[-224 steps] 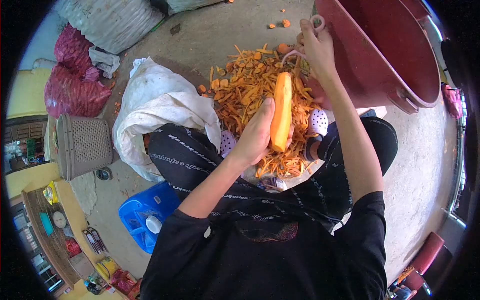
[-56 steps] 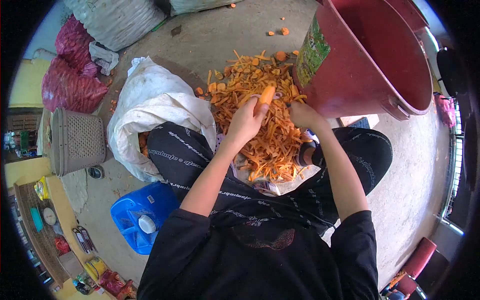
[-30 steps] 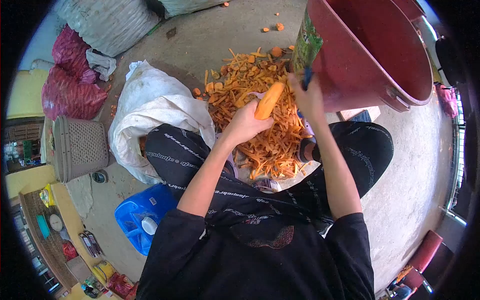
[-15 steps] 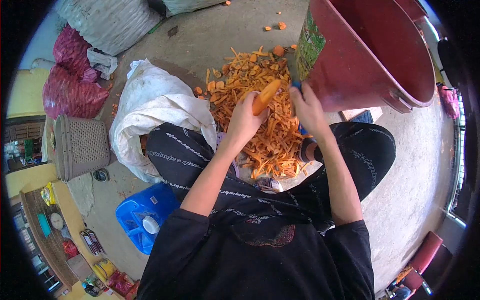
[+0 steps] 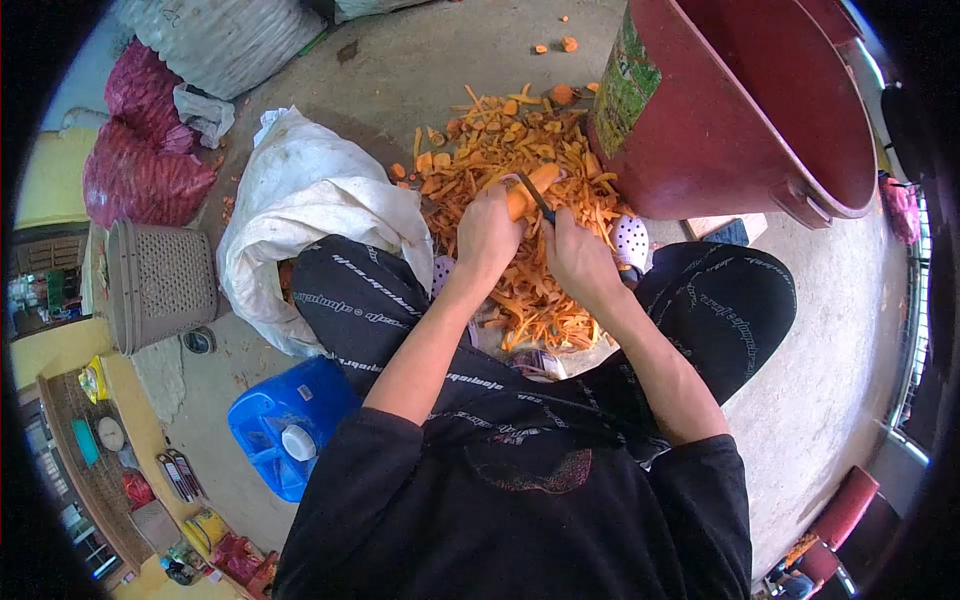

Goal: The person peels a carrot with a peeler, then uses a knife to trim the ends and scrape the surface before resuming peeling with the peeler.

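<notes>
Head view: left hand [image 5: 487, 232] clasps a carrot [image 5: 545, 178], right hand [image 5: 580, 252] grips a bladed tool [image 5: 537, 198] across it.

Curled left hand [image 5: 488, 236] beside right hand [image 5: 580, 258]

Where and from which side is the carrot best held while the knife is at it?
Probably by its near end, coming from the person's left, as the left hand does. The carrot is long and slants away, its far end standing free of that hand, and the knife, held in the right hand, slants across it from the right.
</notes>
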The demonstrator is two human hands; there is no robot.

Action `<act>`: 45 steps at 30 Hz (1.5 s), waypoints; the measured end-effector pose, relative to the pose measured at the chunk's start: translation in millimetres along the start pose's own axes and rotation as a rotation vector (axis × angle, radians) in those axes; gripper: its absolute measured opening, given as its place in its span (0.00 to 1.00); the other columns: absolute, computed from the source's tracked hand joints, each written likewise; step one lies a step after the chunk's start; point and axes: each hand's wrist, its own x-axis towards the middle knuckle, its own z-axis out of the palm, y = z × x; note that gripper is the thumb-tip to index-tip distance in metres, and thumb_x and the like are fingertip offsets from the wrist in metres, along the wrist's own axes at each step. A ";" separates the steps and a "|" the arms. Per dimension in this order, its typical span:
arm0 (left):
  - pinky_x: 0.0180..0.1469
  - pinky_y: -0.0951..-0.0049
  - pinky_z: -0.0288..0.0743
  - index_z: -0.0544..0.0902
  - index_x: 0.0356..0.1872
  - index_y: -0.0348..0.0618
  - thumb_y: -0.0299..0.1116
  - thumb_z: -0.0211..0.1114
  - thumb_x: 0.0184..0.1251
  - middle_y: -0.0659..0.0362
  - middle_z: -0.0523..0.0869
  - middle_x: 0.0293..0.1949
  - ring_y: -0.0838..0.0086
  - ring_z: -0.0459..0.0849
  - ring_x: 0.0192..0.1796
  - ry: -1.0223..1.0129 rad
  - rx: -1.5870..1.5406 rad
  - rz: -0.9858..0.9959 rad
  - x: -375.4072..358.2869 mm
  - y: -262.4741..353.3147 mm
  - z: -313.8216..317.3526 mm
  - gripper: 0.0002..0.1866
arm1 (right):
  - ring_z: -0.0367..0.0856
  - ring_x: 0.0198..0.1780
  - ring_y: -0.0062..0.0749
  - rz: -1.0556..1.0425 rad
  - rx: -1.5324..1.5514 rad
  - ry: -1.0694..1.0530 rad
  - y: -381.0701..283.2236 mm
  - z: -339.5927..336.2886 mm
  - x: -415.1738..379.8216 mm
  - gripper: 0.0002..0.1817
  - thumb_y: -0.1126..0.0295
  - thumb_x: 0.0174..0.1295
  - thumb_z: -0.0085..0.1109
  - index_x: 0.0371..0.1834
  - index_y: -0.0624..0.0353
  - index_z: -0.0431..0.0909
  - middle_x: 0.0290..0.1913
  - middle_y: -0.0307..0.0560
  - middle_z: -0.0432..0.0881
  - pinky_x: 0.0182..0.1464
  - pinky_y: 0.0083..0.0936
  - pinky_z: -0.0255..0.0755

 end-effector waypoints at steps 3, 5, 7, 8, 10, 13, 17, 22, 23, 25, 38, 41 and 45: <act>0.39 0.58 0.78 0.74 0.37 0.30 0.27 0.72 0.44 0.41 0.80 0.34 0.48 0.82 0.38 0.008 0.003 0.029 1.1 -2.6 3.8 0.20 | 0.78 0.24 0.62 0.015 -0.011 -0.036 -0.5 0.0 0.0 0.13 0.64 0.67 0.43 0.35 0.65 0.60 0.19 0.65 0.76 0.26 0.51 0.71; 0.39 0.58 0.78 0.74 0.37 0.30 0.27 0.71 0.44 0.41 0.80 0.34 0.48 0.82 0.38 0.017 -0.002 0.031 1.3 -2.2 5.0 0.19 | 0.79 0.25 0.61 0.032 -0.019 -0.067 -1.6 -1.2 0.0 0.12 0.65 0.67 0.43 0.35 0.65 0.60 0.20 0.65 0.77 0.28 0.50 0.72; 0.39 0.57 0.78 0.74 0.37 0.30 0.27 0.71 0.45 0.41 0.80 0.34 0.48 0.82 0.38 0.024 -0.004 0.045 1.7 -3.0 6.7 0.19 | 0.79 0.26 0.61 0.033 -0.028 -0.085 -2.0 -1.6 0.2 0.11 0.67 0.66 0.43 0.36 0.65 0.60 0.20 0.64 0.77 0.29 0.49 0.73; 0.39 0.57 0.78 0.74 0.37 0.30 0.27 0.70 0.45 0.41 0.80 0.34 0.48 0.82 0.38 0.027 -0.003 0.059 2.3 -4.2 8.1 0.19 | 0.79 0.26 0.60 0.038 -0.045 -0.083 -1.0 0.1 0.5 0.10 0.68 0.65 0.43 0.36 0.65 0.61 0.21 0.65 0.78 0.29 0.49 0.73; 0.40 0.57 0.77 0.74 0.37 0.30 0.27 0.69 0.46 0.41 0.80 0.34 0.48 0.81 0.39 0.021 -0.025 0.052 2.9 -5.0 10.5 0.18 | 0.80 0.27 0.60 0.049 -0.078 -0.081 3.0 6.2 0.9 0.08 0.70 0.64 0.43 0.37 0.65 0.61 0.24 0.65 0.79 0.29 0.48 0.74; 0.41 0.57 0.77 0.75 0.37 0.30 0.27 0.68 0.47 0.39 0.80 0.36 0.48 0.81 0.40 -0.043 -0.116 0.005 3.7 0.8 9.9 0.17 | 0.82 0.33 0.58 0.097 -0.149 -0.148 1.8 12.9 3.4 0.08 0.72 0.63 0.42 0.40 0.67 0.62 0.31 0.66 0.80 0.34 0.48 0.75; 0.43 0.58 0.76 0.76 0.41 0.34 0.27 0.66 0.48 0.41 0.81 0.42 0.49 0.81 0.43 -0.024 -0.332 0.046 -7.3 49.5 -23.2 0.17 | 0.80 0.45 0.57 0.099 -0.212 -0.495 71.8 82.6 7.0 0.14 0.68 0.63 0.43 0.45 0.68 0.63 0.40 0.66 0.80 0.48 0.47 0.73; 0.46 0.71 0.72 0.75 0.43 0.40 0.36 0.68 0.57 0.58 0.81 0.39 0.69 0.79 0.40 -0.020 -0.853 0.033 0.1 19.5 -8.5 0.17 | 0.80 0.41 0.60 0.153 -0.153 -0.423 55.1 62.4 30.8 0.16 0.66 0.63 0.45 0.46 0.68 0.62 0.37 0.68 0.80 0.43 0.48 0.74; 0.49 0.69 0.70 0.76 0.43 0.40 0.36 0.68 0.57 0.56 0.79 0.41 0.67 0.77 0.42 0.015 -0.765 0.096 2.3 18.8 -8.0 0.17 | 0.80 0.40 0.60 0.166 -0.152 -0.394 52.4 55.9 33.0 0.16 0.65 0.63 0.45 0.46 0.68 0.62 0.36 0.67 0.80 0.42 0.48 0.74; 0.55 0.65 0.66 0.76 0.43 0.38 0.36 0.69 0.56 0.53 0.77 0.45 0.62 0.74 0.46 0.069 -0.570 0.222 5.7 14.5 -10.2 0.18 | 0.80 0.39 0.61 0.199 -0.128 -0.331 42.9 47.6 34.0 0.17 0.65 0.62 0.46 0.46 0.68 0.61 0.35 0.67 0.80 0.41 0.48 0.74; 0.44 0.74 0.72 0.75 0.51 0.35 0.50 0.55 0.69 0.58 0.81 0.43 0.75 0.79 0.43 -0.167 -0.996 -0.527 -3.9 -1.2 2.2 0.25 | 0.74 0.42 0.36 0.223 0.853 -0.083 3.9 39.9 17.3 0.25 0.63 0.51 0.62 0.46 0.69 0.66 0.40 0.52 0.74 0.46 0.30 0.69; 0.41 0.73 0.74 0.75 0.52 0.36 0.52 0.51 0.70 0.57 0.82 0.42 0.74 0.80 0.41 -0.263 -1.024 -0.672 -3.2 -6.9 0.6 0.26 | 0.78 0.43 0.45 0.190 0.478 -0.197 -3.5 23.2 13.4 0.29 0.60 0.50 0.64 0.46 0.71 0.66 0.40 0.59 0.77 0.47 0.34 0.70; 0.39 0.73 0.75 0.75 0.52 0.37 0.53 0.49 0.71 0.56 0.81 0.39 0.73 0.81 0.39 -0.301 -1.071 -0.680 -4.3 -9.0 0.6 0.26 | 0.80 0.43 0.53 0.231 0.428 -0.126 -9.0 19.9 8.7 0.31 0.56 0.48 0.65 0.46 0.71 0.68 0.39 0.65 0.78 0.46 0.38 0.72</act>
